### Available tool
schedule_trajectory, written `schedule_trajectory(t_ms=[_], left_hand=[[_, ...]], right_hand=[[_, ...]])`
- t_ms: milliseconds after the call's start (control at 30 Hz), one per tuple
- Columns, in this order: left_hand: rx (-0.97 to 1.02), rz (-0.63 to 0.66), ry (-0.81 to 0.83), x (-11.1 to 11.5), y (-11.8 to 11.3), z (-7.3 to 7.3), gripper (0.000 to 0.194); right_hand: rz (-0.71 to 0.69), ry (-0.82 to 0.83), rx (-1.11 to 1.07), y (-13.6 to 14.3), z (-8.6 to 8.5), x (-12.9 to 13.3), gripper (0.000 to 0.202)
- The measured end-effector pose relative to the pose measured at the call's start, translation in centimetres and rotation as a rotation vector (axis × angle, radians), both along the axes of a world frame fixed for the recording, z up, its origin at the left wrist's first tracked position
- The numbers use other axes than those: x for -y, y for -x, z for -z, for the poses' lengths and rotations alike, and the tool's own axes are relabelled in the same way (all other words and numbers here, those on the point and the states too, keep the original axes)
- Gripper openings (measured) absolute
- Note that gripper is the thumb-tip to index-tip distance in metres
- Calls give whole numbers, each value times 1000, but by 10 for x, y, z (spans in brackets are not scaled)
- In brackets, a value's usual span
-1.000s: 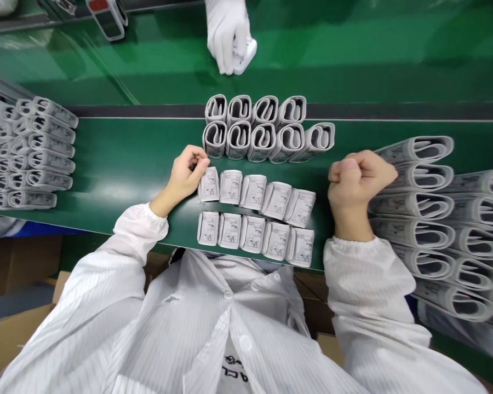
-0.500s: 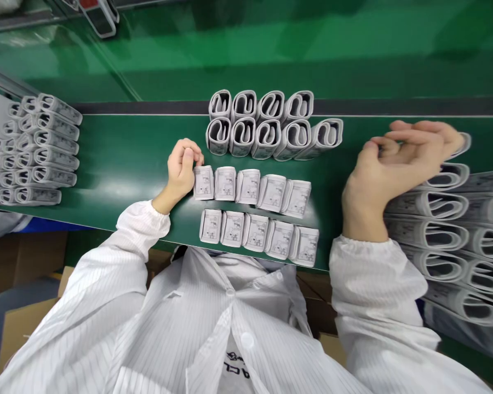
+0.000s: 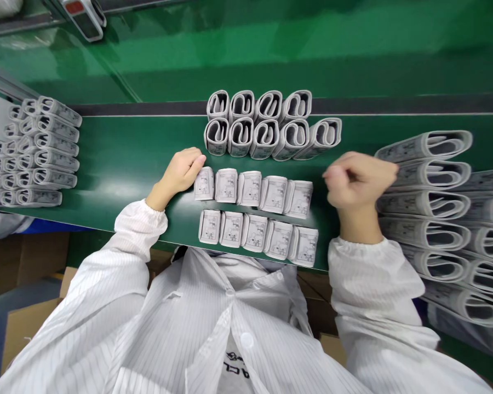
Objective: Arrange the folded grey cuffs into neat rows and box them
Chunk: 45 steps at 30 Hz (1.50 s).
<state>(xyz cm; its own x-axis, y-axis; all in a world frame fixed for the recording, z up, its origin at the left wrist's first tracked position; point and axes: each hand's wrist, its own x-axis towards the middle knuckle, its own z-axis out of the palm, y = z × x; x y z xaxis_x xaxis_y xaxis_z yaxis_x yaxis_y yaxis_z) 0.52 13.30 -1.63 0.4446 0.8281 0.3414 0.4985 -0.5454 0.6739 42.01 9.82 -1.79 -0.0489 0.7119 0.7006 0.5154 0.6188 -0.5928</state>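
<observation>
Folded white printed-paper packets [image 3: 251,189], two rows on the green tabletop [image 3: 135,142]!
Head view: left hand [image 3: 184,168] curled narrow at their ten o'clock; right hand [image 3: 358,178] fisted tight at two; can't tell if either holds anything.

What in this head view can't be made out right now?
- Left hand, head view: its own back hides the fingertips, so contact with the nearest folded leaflet is unclear.
- Right hand, head view: curled fingers hide the palm and anything in it.
- Left stack and right stack, head view: cut off by the picture's edges.
- Leaflet print, head view: too small to read.
</observation>
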Motion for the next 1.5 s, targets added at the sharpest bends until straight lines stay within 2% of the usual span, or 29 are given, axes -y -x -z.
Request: schedule_trajectory(t_ms=[100, 167, 233, 467, 633, 767, 967, 1167, 1333, 1500], left_hand=[[124, -72, 8, 2, -3, 3, 66], [225, -143, 37, 6, -7, 4, 68], [310, -210, 72, 10, -13, 4, 71], [468, -300, 94, 17, -30, 7, 61], [446, -331, 70, 18, -32, 3, 59], [456, -346, 65, 19, -34, 0, 58], [481, -333, 81, 17, -33, 3, 58], [457, -341, 132, 17, -31, 5, 58], [460, -313, 102, 18, -32, 4, 56], [435, -345, 68, 18, -32, 1, 58]], right_hand=[[-192, 343, 198, 3, -7, 7, 36], [-236, 499, 207, 5, -8, 7, 42], [-214, 553, 183, 8, -8, 6, 48], [6, 367, 149, 7, -1, 7, 57], [50, 242, 131, 4, 3, 6, 57], [108, 221, 181, 6, 2, 5, 52], [128, 266, 209, 6, 0, 5, 51], [120, 221, 204, 7, 0, 5, 54], [115, 178, 208, 7, -1, 6, 55], [111, 181, 152, 5, 3, 7, 61]])
